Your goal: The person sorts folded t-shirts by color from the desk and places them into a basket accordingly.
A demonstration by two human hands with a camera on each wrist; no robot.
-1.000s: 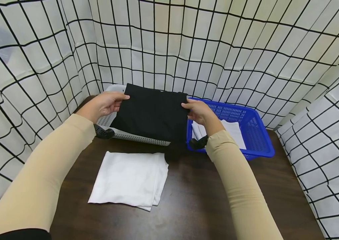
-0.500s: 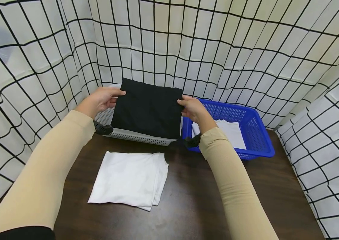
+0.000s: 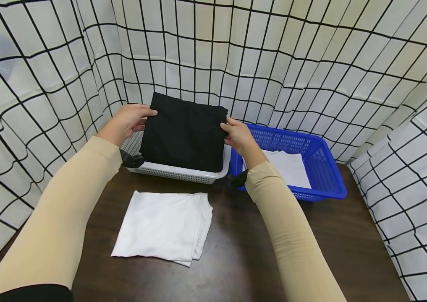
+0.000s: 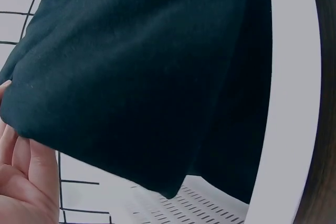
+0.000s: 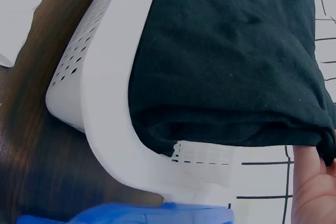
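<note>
A folded black cloth (image 3: 184,134), perhaps a garment, is held up by its two far corners over the white basket (image 3: 171,171), its near edge down inside the rim. My left hand (image 3: 128,121) pinches the left corner between thumb and fingers; in the left wrist view those fingers (image 4: 34,163) show below the cloth's edge. At the right corner my right hand (image 3: 239,133) pinches the cloth, and the right wrist view has that hand (image 5: 312,187) at its lower right. Most of the basket's inside is hidden by the cloth.
A blue basket (image 3: 323,167) with folded white cloths (image 3: 290,165) stands to the right, close against the white one. A folded white cloth (image 3: 162,224) lies nearer on the dark wooden table (image 3: 236,247). Curtains with a black grid pattern (image 3: 205,54) surround the table.
Both hands have moved left and slightly away with the black cloth. It has shifted from overhanging the white basket's right side to lying within its rim. The white cloth on the table stays put.
</note>
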